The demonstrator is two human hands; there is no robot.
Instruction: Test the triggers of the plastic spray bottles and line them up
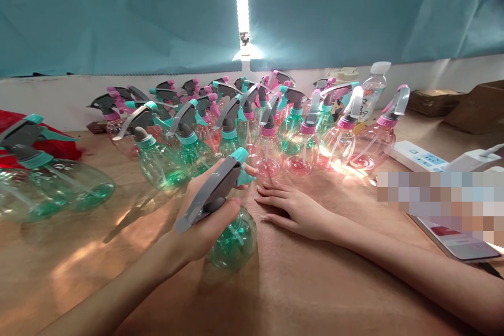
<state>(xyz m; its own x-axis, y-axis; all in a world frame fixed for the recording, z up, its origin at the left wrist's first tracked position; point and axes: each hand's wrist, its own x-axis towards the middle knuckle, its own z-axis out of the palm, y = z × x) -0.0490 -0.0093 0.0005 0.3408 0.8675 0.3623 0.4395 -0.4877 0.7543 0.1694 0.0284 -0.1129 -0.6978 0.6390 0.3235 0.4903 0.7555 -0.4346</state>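
Observation:
My left hand (205, 228) is closed around the neck of a green spray bottle (238, 239), which stands on the table in front of me. The bottle has a grey head with a teal nozzle and trigger, and its neck is hidden by my fingers. To the right, my right hand (295, 209) lies flat on the tabletop with its fingers stretched toward the bottle, holding nothing. Just beyond my hands stand more spray bottles, among them a green one (157, 163) with a teal collar and a pink one (301, 152) with a pink collar.
Several green and pink spray bottles crowd the back of the table (291, 294). More green bottles (74, 184) stand at the left by red material (59, 149). At right are a power strip (419, 157), a phone (460, 241), a clear drink bottle (374, 92) and brown boxes (478, 107).

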